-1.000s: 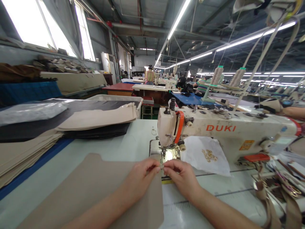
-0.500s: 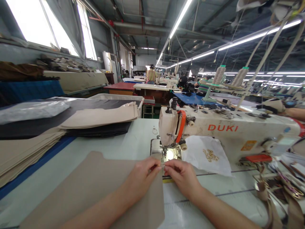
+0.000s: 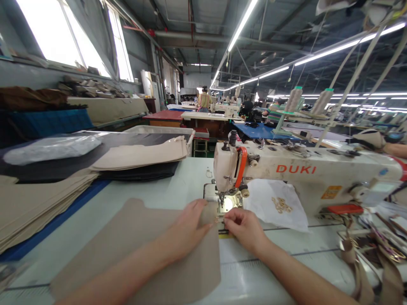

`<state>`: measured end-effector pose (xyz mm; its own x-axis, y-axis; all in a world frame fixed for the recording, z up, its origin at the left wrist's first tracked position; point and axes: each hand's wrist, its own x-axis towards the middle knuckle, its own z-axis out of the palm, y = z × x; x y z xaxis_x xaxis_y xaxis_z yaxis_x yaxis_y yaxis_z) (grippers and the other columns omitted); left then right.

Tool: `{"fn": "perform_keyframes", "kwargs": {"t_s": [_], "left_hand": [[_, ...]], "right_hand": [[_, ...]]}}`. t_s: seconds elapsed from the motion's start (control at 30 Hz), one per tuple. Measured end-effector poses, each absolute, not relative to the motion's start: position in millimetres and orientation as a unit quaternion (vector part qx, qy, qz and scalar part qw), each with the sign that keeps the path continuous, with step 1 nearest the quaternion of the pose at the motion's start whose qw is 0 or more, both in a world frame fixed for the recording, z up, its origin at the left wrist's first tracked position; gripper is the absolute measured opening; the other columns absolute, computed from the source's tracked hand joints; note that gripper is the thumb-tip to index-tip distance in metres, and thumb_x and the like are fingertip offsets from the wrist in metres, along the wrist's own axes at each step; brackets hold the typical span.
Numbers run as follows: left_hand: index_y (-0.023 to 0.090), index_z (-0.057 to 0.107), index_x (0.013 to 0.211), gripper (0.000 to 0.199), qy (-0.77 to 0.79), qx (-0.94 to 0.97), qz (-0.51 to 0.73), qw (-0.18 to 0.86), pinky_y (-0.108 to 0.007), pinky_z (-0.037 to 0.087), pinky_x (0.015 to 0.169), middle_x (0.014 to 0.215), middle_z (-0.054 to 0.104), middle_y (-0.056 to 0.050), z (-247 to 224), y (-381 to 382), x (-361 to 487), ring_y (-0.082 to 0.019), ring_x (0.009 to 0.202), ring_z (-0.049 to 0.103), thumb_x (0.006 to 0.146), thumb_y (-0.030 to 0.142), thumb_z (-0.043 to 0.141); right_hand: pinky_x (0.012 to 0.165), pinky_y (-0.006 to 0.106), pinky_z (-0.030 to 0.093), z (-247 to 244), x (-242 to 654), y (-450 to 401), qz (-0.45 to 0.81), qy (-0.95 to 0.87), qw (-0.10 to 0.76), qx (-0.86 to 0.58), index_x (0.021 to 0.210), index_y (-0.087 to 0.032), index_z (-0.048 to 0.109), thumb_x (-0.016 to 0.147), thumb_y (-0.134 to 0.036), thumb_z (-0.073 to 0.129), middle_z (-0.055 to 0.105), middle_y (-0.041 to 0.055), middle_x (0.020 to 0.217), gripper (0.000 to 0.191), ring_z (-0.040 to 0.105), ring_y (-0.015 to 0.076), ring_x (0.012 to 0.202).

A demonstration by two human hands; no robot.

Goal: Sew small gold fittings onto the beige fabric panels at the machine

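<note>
A large beige fabric panel point(image 3: 136, 241) lies on the pale table of the sewing machine point(image 3: 280, 169), its right edge just in front of the lit needle area point(image 3: 228, 203). My left hand point(image 3: 186, 228) rests on the panel near that edge, thumb and fingers apart. Close to its thumb, a small gold-coloured bit point(image 3: 216, 220) shows at the panel's edge. My right hand point(image 3: 243, 226) is closed in a pinch just right of the edge; what sits between its fingertips is too small to make out.
Small gold-coloured metal pieces point(image 3: 281, 205) lie on a white cloth point(image 3: 260, 199) under the machine arm. Stacked beige panels point(image 3: 47, 207) and a clear plastic bag point(image 3: 54, 148) are at left. Straps point(image 3: 352, 258) hang at the right. Farther back, a person point(image 3: 204, 100) works.
My left hand has let go its pinch at the panel's edge and spread out on the fabric. My right hand has shifted slightly right, still pinched. The view has turned slightly.
</note>
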<state>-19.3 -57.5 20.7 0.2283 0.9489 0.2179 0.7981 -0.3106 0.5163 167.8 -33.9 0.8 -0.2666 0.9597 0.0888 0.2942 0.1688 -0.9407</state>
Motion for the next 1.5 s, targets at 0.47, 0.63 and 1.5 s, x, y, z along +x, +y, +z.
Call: {"fn": "perform_keyframes", "kwargs": {"t_s": [0.47,0.63,1.5], "left_hand": [[0.015,0.044,0.125,0.045,0.556,0.791,0.24,0.082,-0.044,0.041,0.099,0.13,0.05,-0.014,-2.3,-81.7,-20.1,-0.026,0.12,0.047,0.083,0.028,0.048],[0.018,0.062,0.089,0.021,0.482,0.833,0.267,0.058,-0.033,0.047,0.088,0.097,0.064,-0.007,7.7,-62.6,-14.1,-0.019,0.096,0.058,0.086,0.016,0.041],[0.018,0.055,0.067,0.018,0.463,0.844,0.27,0.006,-0.029,0.044,0.072,0.073,0.06,-0.003,6.5,-48.0,-1.8,-0.018,0.077,0.054,0.077,0.008,0.044]], "right_hand": [[0.033,0.013,0.034,20.2,143.4,-12.6,0.518,-0.633,0.231,-0.528,0.048,-0.016,0.055,0.063,-0.004,0.049,0.055,-0.0062,0.042,0.02,0.049,0.0052,0.032],[0.031,0.012,0.032,25.0,144.1,-8.6,0.543,-0.623,0.198,-0.528,0.047,-0.016,0.052,0.065,-0.005,0.049,0.057,-0.0057,0.043,0.021,0.05,0.0049,0.033],[0.078,0.028,0.044,23.8,196.9,-48.7,-0.092,-0.98,0.112,-0.137,0.093,-0.015,0.06,0.092,-0.015,0.043,0.065,0.0069,0.091,0.017,0.055,0.017,0.088]]}}
